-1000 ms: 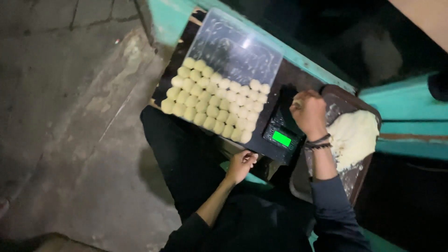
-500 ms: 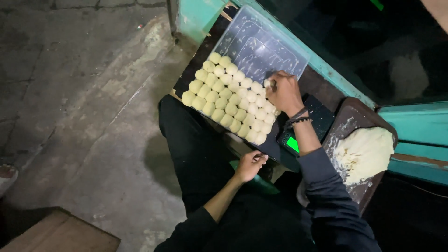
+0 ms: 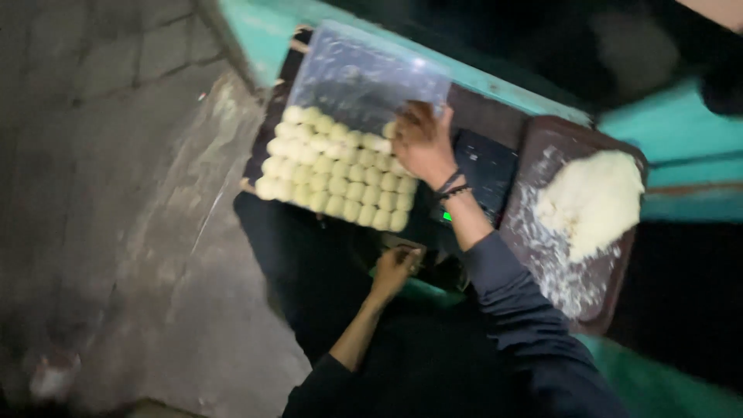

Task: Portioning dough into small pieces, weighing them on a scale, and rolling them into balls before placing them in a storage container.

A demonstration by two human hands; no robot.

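Broadly, bench: a teal bench [image 3: 495, 77] carries everything, with grey pavement to the left.
Board: a dark floured board [image 3: 576, 290] bears the dough mass [image 3: 592, 201], well apart from the tray.
Tray: the tray [image 3: 259, 151] holds rows of dough balls [image 3: 333, 182], its far half under a clear plastic sheet [image 3: 364, 81].
Scale: a dark scale [image 3: 484, 166] sits between tray and board.
Right hand: the right hand [image 3: 422, 143] rests at the sheet's near edge over the last row, fingers curled; what they grip I cannot tell, the frame being blurred.
Left hand: the left hand [image 3: 395, 267] lies loosely closed by the lap, seemingly empty.
Advice: set each ball gently, just beside its neighbour, keeping the rows tidy.
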